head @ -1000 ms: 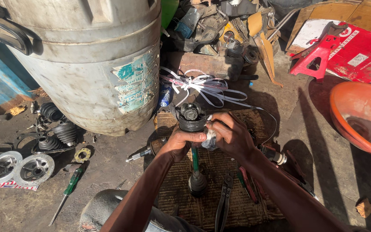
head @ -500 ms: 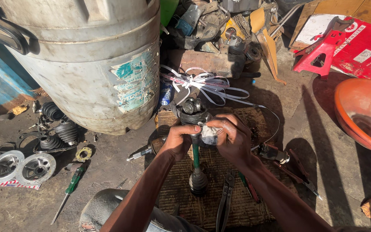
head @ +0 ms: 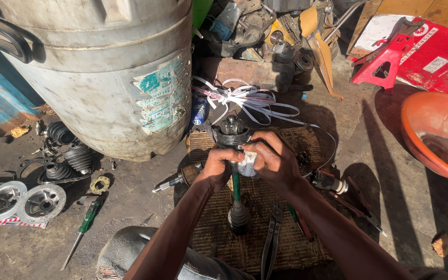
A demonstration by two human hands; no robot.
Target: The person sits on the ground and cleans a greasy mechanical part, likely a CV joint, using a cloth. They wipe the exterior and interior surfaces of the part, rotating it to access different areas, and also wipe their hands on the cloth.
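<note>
Hands meet in the middle of the frame, over a brown mat [head: 265, 233]. I see the left hand [head: 218, 168] curled tight around a green shaft [head: 236, 187], just under its dark round joint [head: 232, 134] at the top. The shaft stands upright on the mat, and a black rubber boot [head: 239, 217] sits at its low end. The right hand [head: 275, 162] is half closed and presses a white rag [head: 247, 167] against the shaft. I cannot tell how hard it grips.

Just below the hands, black pliers [head: 271, 243] lie on the mat. White straps [head: 250, 99] lie in a tangle above the joint. A big grey barrel [head: 105, 67] fills the upper left of the frame. At the lower left I see two silver discs [head: 22, 199] and a green screwdriver [head: 83, 231] on the dirty ground. More black rubber boots [head: 71, 155] lie at the left, near the barrel. An orange bowl [head: 436, 132] sits at the right edge. A red stand [head: 385, 62] lies in the upper right. A pile of junk parts [head: 265, 31] sits at the top middle.
</note>
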